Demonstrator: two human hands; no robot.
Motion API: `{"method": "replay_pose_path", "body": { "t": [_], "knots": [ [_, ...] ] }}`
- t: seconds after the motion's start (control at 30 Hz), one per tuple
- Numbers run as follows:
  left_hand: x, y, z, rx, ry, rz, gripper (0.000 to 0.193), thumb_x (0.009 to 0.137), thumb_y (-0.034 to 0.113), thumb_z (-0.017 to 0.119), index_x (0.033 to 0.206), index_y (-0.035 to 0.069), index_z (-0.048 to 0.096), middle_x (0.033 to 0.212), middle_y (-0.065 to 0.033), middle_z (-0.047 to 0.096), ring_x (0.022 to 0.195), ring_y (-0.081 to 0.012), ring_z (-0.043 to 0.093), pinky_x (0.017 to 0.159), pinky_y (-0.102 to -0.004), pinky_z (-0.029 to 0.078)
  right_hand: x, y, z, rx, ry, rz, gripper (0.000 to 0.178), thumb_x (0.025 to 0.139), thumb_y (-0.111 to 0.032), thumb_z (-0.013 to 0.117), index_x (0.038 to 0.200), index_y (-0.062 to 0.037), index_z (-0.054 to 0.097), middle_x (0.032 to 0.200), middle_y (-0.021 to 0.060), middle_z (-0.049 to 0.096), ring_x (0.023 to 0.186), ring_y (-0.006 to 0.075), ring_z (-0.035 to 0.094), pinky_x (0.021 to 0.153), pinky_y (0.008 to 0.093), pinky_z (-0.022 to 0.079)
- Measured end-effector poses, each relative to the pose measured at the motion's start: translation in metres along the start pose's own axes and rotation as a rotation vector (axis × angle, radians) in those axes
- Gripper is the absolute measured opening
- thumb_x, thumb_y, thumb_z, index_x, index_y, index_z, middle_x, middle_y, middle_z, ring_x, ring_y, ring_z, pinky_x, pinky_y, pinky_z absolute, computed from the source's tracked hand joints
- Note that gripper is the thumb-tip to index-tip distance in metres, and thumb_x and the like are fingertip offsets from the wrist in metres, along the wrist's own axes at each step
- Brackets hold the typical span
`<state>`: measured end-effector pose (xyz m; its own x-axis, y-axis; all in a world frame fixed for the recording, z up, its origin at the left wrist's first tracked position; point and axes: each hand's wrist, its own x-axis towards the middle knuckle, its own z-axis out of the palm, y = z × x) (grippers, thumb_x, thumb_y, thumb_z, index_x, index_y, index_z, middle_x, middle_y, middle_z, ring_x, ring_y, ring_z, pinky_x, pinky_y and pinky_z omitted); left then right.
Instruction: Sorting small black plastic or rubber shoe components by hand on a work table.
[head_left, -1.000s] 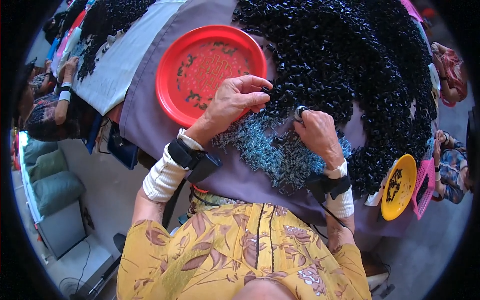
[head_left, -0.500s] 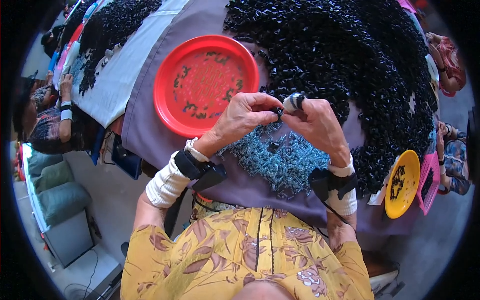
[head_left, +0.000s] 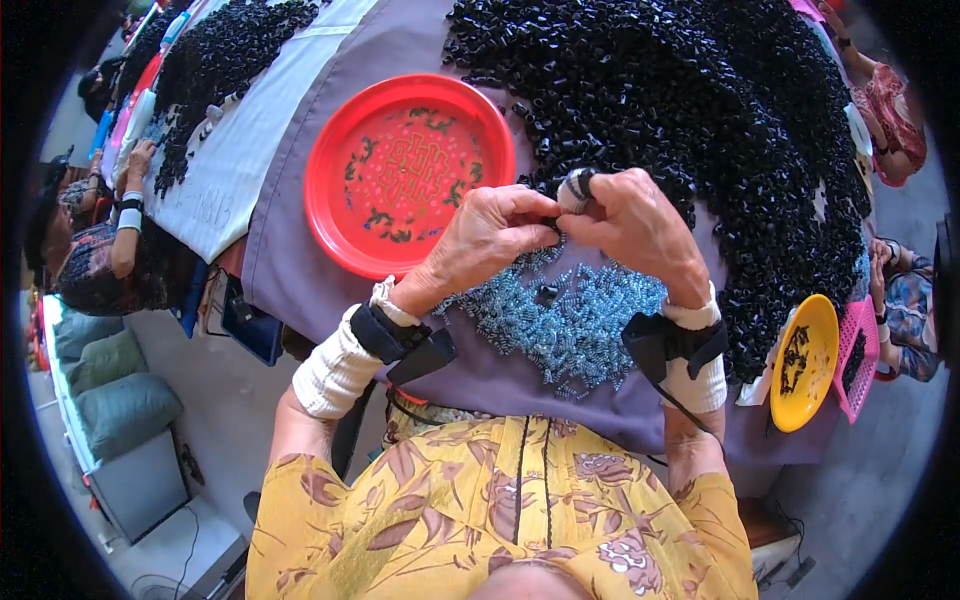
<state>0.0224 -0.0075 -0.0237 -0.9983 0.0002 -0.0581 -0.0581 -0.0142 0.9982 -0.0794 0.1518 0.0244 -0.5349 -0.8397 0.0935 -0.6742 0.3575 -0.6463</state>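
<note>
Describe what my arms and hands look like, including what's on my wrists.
Yellow sleeves with brown leaf prints, off-white cuffs at the wrists, and black straps with black boxes. A thin dark cable shows by the right cuff. The left hand is bare; the right hand wears a white wrap with black banding.

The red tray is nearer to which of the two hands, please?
Left. The left hand overlaps the lower-right rim of the red tray in view; the right hand is farther right, past the left hand.
</note>
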Motion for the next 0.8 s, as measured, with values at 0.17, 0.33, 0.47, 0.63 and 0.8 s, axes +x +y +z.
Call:
{"method": "replay_pose_path", "body": {
  "t": [0.17, 0.33, 0.47, 0.63, 0.8],
  "knots": [
    [0.003, 0.018, -0.001, -0.134, -0.013, -0.085, 0.023, 0.082, 0.005, 0.063, 0.103, -0.003, 0.063, 0.086, -0.0026, 0.064, 0.077, -0.0064, 0.058, 0.070, -0.0204, 0.048, 0.004, 0.003, -0.003, 0.054, 0.069, -0.023, 0.031, 0.071, -0.017, 0.069, 0.059, 0.0046, 0.050, 0.054, 0.0217, 0.050, 0.047, 0.0328, 0.054, 0.045, 0.0357, 0.041],
    [0.007, 0.015, -0.001, -0.201, 0.045, -0.061, 0.024, 0.082, 0.006, 0.063, 0.104, -0.003, 0.063, 0.084, -0.0030, 0.064, 0.073, -0.0072, 0.057, 0.067, -0.0205, 0.048, 0.009, 0.003, -0.006, 0.053, 0.120, -0.050, 0.031, 0.074, -0.018, 0.068, 0.062, 0.0048, 0.051, 0.057, 0.0214, 0.052, 0.048, 0.0322, 0.054, 0.046, 0.0350, 0.042],
    [0.007, 0.018, -0.003, -0.257, 0.045, -0.057, 0.024, 0.082, 0.005, 0.064, 0.104, -0.004, 0.063, 0.083, -0.0033, 0.064, 0.072, -0.0074, 0.057, 0.067, -0.0206, 0.048, 0.005, 0.000, -0.002, 0.089, 0.119, -0.014, 0.025, 0.074, -0.015, 0.068, 0.067, 0.0051, 0.056, 0.059, 0.0202, 0.055, 0.050, 0.0301, 0.056, 0.048, 0.0342, 0.043],
    [0.009, 0.019, -0.002, -0.260, 0.077, -0.058, 0.024, 0.081, 0.004, 0.063, 0.103, -0.004, 0.063, 0.083, -0.0043, 0.064, 0.071, -0.0080, 0.058, 0.067, -0.0211, 0.048, 0.007, 0.008, 0.003, 0.297, 0.150, 0.036, 0.017, 0.072, -0.011, 0.069, 0.080, 0.0033, 0.063, 0.064, 0.0149, 0.061, 0.053, 0.0187, 0.059, 0.050, 0.0310, 0.045],
    [0.008, 0.020, -0.007, -0.199, 0.072, -0.048, 0.024, 0.081, 0.004, 0.063, 0.103, -0.004, 0.063, 0.083, -0.0042, 0.065, 0.072, -0.0081, 0.059, 0.067, -0.0212, 0.049, 0.008, 0.011, 0.006, 0.314, 0.111, 0.080, 0.018, 0.072, -0.011, 0.070, 0.081, 0.0031, 0.063, 0.062, 0.0126, 0.060, 0.053, 0.0137, 0.056, 0.050, 0.0290, 0.045]
  ]
}}
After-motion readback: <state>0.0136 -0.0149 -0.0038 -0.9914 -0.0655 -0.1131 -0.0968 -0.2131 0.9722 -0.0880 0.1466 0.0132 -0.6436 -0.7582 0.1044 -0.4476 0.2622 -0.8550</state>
